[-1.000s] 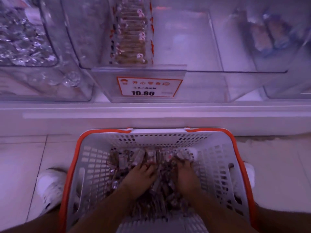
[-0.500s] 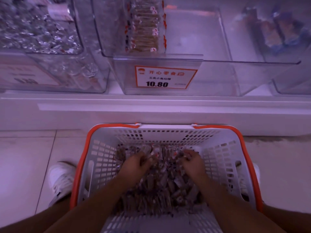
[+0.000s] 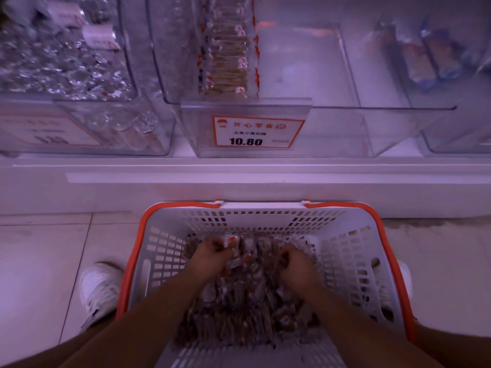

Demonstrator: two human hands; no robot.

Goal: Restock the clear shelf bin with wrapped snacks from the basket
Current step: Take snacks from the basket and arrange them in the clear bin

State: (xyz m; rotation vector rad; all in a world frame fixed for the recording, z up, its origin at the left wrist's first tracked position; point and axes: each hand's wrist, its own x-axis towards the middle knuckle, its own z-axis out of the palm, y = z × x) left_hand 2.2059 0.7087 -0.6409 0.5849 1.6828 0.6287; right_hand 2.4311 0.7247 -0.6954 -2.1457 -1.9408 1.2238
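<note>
A white plastic basket (image 3: 353, 251) with an orange rim stands on the floor below the shelf, holding a heap of small wrapped snacks (image 3: 247, 304). Both hands are down in the heap. My left hand (image 3: 210, 257) is curled round a bunch of wrapped snacks with red-and-white ends. My right hand (image 3: 293, 264) is curled round more snacks at the heap's right side. Above, the clear shelf bin (image 3: 313, 83) has a row of the same snacks (image 3: 225, 51) along its left side; the rest of its floor is bare.
A price tag reading 10.80 (image 3: 256, 131) hangs on the bin's front. A bin of silver-wrapped sweets (image 3: 61, 62) stands at the left, a bin with blue packets (image 3: 435, 54) at the right. White shoes (image 3: 99, 290) flank the basket on the tiled floor.
Both hands went from lying flat on the heap to curling their fingers round bunches of snacks. The view has shifted slightly to the left and down.
</note>
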